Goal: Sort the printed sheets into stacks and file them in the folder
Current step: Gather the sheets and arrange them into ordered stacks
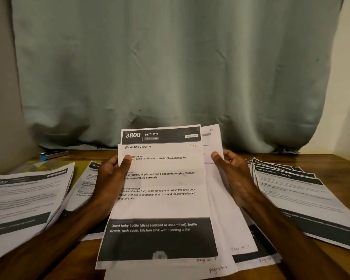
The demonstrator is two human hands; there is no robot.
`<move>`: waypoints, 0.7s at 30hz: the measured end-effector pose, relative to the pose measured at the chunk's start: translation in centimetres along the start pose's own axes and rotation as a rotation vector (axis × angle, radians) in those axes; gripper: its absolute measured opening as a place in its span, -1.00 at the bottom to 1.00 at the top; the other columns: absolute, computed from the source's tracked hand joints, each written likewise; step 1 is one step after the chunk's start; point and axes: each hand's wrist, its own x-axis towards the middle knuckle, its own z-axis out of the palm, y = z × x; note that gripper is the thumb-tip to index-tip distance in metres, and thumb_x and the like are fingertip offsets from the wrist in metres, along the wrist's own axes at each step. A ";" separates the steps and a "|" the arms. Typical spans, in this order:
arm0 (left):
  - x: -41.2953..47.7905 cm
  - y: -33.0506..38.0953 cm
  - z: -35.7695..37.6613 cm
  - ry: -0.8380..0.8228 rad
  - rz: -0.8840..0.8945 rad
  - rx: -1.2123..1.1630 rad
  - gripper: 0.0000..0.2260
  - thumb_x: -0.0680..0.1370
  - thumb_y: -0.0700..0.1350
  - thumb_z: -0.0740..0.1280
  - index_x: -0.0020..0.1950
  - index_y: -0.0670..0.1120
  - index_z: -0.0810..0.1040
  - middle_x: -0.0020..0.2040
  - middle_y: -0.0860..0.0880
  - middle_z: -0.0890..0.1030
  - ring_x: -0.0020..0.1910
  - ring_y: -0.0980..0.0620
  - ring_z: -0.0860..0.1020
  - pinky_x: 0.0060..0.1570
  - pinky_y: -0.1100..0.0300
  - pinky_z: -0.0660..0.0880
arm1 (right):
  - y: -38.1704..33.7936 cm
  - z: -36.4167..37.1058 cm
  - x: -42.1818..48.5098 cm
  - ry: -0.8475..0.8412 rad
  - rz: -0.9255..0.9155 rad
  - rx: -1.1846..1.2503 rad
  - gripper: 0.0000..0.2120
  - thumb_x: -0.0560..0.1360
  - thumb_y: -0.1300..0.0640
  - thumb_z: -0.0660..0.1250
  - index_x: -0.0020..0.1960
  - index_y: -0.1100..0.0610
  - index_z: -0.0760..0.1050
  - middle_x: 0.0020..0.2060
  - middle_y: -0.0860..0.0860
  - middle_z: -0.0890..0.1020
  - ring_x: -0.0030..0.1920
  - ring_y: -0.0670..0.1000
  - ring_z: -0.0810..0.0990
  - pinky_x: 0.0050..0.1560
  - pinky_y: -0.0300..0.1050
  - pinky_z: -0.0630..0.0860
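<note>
Head view: the bundle of sheets (160, 199) is held at the lower centre of the frame, raised off the desk (331, 164). Its top sheet is headed "3800 KITCHEN, Wash baby bottle" and hand-marked P-1.

The left hand (109, 178) grips the bundle's left edge, thumb pressed on the front and fingers (110, 161) curled behind. The right hand (230, 174) pinches the right edge of the rear sheets, which fan out to the right.

Three stacks lie on the desk:
- the left stack (24, 199), lower left;
- a small stack (85, 184) beside it, partly hidden by the left hand;
- the right stack (291, 188), headed "DRESSING TABLE".

I take the yellow folder (77, 172) to be the sheet-like thing under the two left-side stacks.

I judge the step in hand to be reading the heading to choose a stack. To do it well:
1. Check both heading and page mark before releasing anything.
2. Slide only the top sheet free with the left thumb; let the right hand pinch the rest firmly, since the fan looks loose.
3. I cannot read a kitchen heading on any stack, so I would start a new one on bare desk.
4. Lay the sheet square, print up.
</note>
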 end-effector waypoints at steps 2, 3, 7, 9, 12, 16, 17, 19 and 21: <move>0.0 -0.1 -0.1 0.019 -0.005 0.005 -0.87 0.67 -0.06 0.30 0.14 -0.04 0.60 -0.09 0.01 0.75 -0.22 0.01 0.73 -0.39 0.21 0.62 | 0.0 0.8 -0.7 -0.088 0.024 0.009 -0.77 0.60 0.04 0.39 0.22 0.07 0.59 0.03 -0.03 0.75 0.05 0.05 0.73 0.19 0.10 0.62; 0.1 -0.2 -0.2 0.027 -0.011 0.007 -0.85 0.67 -0.03 0.29 0.16 -0.03 0.60 -0.08 0.01 0.75 -0.22 -0.01 0.73 -0.39 0.18 0.63 | 0.0 1.1 -1.1 -0.127 0.030 -0.027 -0.76 0.60 -0.01 0.39 0.23 0.04 0.58 0.02 -0.05 0.75 0.03 0.05 0.74 0.17 0.13 0.63; 0.3 -0.3 -0.3 0.044 -0.035 0.004 -0.82 0.67 0.01 0.28 0.20 -0.01 0.58 -0.04 -0.02 0.75 -0.19 -0.05 0.74 -0.35 0.12 0.64 | -0.6 2.1 -2.2 -0.224 0.070 0.070 -0.72 0.58 0.03 0.39 0.26 0.09 0.55 -0.03 -0.01 0.76 -0.06 0.07 0.76 -0.10 -0.06 0.69; 0.4 -0.3 -0.1 0.041 -0.047 -0.006 -0.84 0.67 -0.01 0.29 0.19 -0.02 0.57 -0.07 -0.01 0.75 -0.22 -0.03 0.73 -0.41 0.17 0.61 | -0.8 2.2 -2.4 -0.228 0.057 0.092 -0.73 0.58 0.05 0.38 0.24 0.10 0.56 -0.04 0.01 0.76 -0.07 0.08 0.76 -0.15 -0.09 0.69; 0.3 -0.1 0.2 0.026 -0.052 -0.005 -0.90 0.67 -0.04 0.29 0.13 -0.01 0.57 -0.15 0.02 0.75 -0.28 0.02 0.72 -0.46 0.21 0.58 | -0.7 2.0 -2.4 -0.225 0.053 0.078 -0.74 0.59 0.03 0.36 0.22 0.11 0.58 -0.06 0.02 0.76 -0.07 0.09 0.76 -0.15 -0.09 0.69; 0.2 -0.3 -0.2 -0.005 -0.035 0.040 -0.89 0.67 -0.05 0.29 0.10 0.02 0.61 -0.11 0.00 0.76 -0.22 -0.04 0.73 -0.31 0.10 0.66 | -0.6 1.1 -1.2 -0.190 0.071 -0.038 -0.58 0.66 -0.20 0.18 0.07 0.08 0.67 -0.17 0.01 0.74 -0.20 0.06 0.71 -0.16 -0.07 0.60; 0.2 -0.3 -0.3 -0.002 -0.031 0.059 -0.89 0.66 -0.04 0.30 0.10 0.01 0.62 -0.09 -0.01 0.76 -0.19 -0.07 0.74 -0.23 0.05 0.67 | -0.6 0.6 -0.8 -0.148 0.091 -0.019 -0.52 0.67 -0.21 0.14 0.00 0.11 0.67 -0.26 0.03 0.70 -0.30 0.03 0.66 -0.25 -0.12 0.54; 0.4 -0.3 -0.6 0.020 -0.023 0.074 -0.89 0.66 -0.04 0.31 0.07 0.01 0.62 -0.10 0.00 0.75 -0.21 -0.04 0.73 -0.20 0.03 0.66 | -0.4 -0.5 0.0 -0.057 0.090 0.003 -0.50 0.69 -0.17 0.13 -0.06 0.19 0.63 -0.26 0.13 0.71 -0.29 0.12 0.68 -0.27 -0.05 0.57; 0.6 -0.3 -0.7 0.037 -0.008 0.082 -0.89 0.67 -0.05 0.30 0.04 0.01 0.62 -0.16 0.07 0.75 -0.26 0.04 0.72 -0.32 0.13 0.65 | 0.6 -2.4 0.6 0.006 -0.069 -0.281 -0.60 0.68 -0.07 0.23 -0.13 0.19 0.60 -0.27 0.13 0.69 -0.26 0.14 0.69 -0.20 0.03 0.61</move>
